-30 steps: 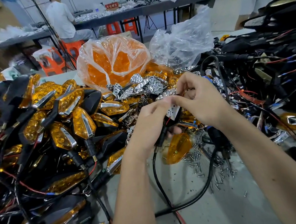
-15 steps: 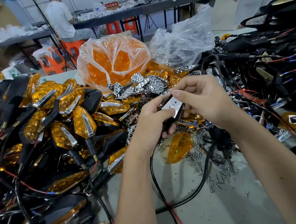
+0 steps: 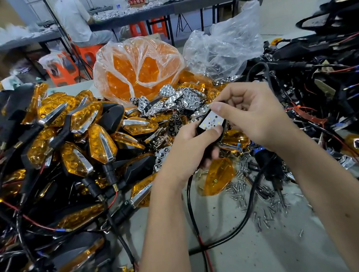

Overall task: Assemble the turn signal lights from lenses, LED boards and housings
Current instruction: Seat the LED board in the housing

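LED board (image 3: 211,121): sitting in the black housing (image 3: 212,152)
left hand (image 3: 188,150): gripping housing, thumb pinning board
right hand (image 3: 251,116): fingertips pinching board's far edge
tip: keep pressing evenly so it's seating flat

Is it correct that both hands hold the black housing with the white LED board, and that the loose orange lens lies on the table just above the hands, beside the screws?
Not quite. In the head view the left hand and right hand do hold the black housing with the white LED board, but the loose orange lens lies below the hands, beside the screws.
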A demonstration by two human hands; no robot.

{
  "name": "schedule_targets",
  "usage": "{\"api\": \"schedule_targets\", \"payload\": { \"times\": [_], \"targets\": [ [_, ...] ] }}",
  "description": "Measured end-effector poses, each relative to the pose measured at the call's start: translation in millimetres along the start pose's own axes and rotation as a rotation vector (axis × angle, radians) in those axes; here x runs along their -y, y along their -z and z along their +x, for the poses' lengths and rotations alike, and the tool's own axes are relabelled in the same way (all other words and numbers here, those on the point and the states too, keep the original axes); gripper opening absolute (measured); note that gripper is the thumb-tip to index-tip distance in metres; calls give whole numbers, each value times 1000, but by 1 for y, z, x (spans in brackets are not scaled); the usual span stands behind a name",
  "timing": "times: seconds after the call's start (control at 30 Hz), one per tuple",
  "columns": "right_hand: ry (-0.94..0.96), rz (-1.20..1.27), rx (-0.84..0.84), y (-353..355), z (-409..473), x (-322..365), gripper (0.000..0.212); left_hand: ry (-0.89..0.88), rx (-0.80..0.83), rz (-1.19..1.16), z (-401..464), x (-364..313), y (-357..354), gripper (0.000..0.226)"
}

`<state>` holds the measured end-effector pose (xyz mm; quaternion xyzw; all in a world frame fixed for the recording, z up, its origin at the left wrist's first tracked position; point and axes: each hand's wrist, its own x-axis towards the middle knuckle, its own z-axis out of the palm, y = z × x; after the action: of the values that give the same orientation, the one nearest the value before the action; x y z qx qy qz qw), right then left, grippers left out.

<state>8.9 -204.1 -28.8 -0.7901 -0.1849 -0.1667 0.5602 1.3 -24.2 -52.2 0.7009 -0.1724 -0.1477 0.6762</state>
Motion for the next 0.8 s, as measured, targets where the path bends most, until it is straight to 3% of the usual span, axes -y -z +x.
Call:
{"api": "schedule_targets", "payload": {
  "times": [0.23, 0.37, 0.53, 0.63, 0.73, 0.8],
  "targets": [
    [20, -8, -21, -3, 0, 11, 8, 19, 23, -93, -1, -3, -1, 25],
    [36, -34, -9, -1, -1, 20, 8, 38, 37, -120, -3, -5, -1, 16],
    [31, -68, 45, 4, -3, 27, 9, 46, -17, 5, -6, -7, 1, 26],
    [10, -72, 43, 7, -4, 28, 12, -87, -297, 30, -6, -9, 5, 38],
    [-5, -72, 44, 8, -4, 27, 12, -344, -769, -175, -5, -16, 15, 22],
    [-5, -68, 49, 8, -4, 28, 13, -425, -1022, -280, -8, -18, 28, 13]
  ]
}}
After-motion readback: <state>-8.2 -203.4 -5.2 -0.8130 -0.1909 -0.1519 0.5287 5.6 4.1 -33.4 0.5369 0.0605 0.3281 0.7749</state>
